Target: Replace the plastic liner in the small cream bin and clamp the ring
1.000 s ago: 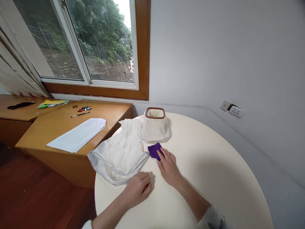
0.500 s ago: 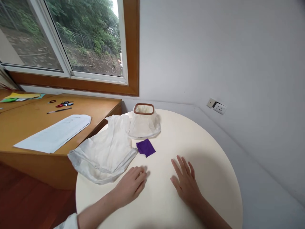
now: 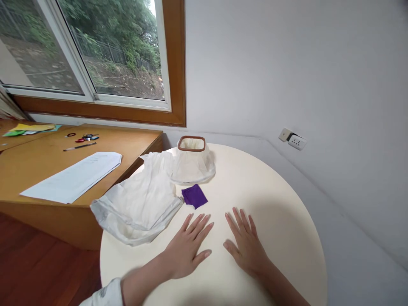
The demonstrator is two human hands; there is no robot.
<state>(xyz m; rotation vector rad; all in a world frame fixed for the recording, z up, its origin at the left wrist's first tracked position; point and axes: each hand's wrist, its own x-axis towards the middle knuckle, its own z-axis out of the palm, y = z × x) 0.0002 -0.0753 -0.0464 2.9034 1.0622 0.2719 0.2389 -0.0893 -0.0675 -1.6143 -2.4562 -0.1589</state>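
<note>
one round table [image 3: 251, 178], cream-white, beside the wall. one white plastic bag [image 3: 143, 195], crumpled, laid out on the left of the table and overhanging its edge. one small bin [image 3: 191, 162], brown rectangular rim, sheathed in translucent plastic, upright at the far side. one left hand [image 3: 186, 246], palm down, fingers spread, holding nothing. one right hand [image 3: 247, 248], likewise spread and unladen. one purple cloth [image 3: 195, 196], flat on the table, just in front of the bin, beyond the left hand's fingertips.

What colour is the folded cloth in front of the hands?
The cloth is plain purple; it shows best in the head view.
</note>
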